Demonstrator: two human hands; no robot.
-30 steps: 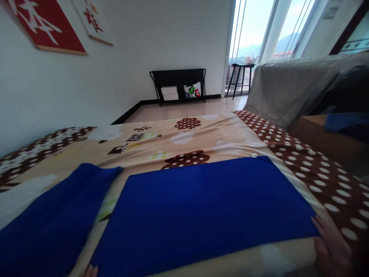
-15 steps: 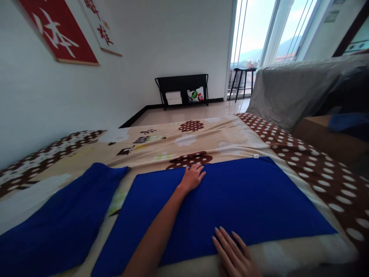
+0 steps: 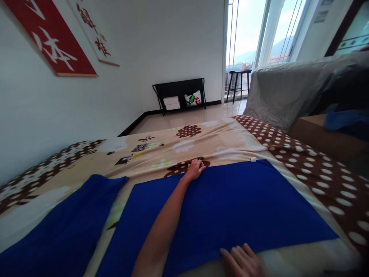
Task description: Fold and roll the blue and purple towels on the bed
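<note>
A flat blue cloth (image 3: 248, 204) lies spread on a patterned bedspread (image 3: 219, 138). My left hand (image 3: 195, 169) reaches across it to its far edge, where the fingers curl closed over the hem. At the bottom of the view, my right hand (image 3: 240, 261) rests on the cloth's near edge. Its fingers are bent and closed on the fabric. A second blue cloth (image 3: 63, 227) lies rumpled to the left, apart from both hands.
A white wall with red hangings (image 3: 54, 42) runs along the left. Across the tiled floor stand a black rack (image 3: 180, 90) and a stool (image 3: 238, 79) by the window. A grey-covered piece of furniture (image 3: 288, 88) and a brown box (image 3: 325, 134) stand at the right.
My left arm came into view and stretched to the cloth's far edge, where its fingers curled shut. My right hand slid left along the near edge from the right corner and closed.
</note>
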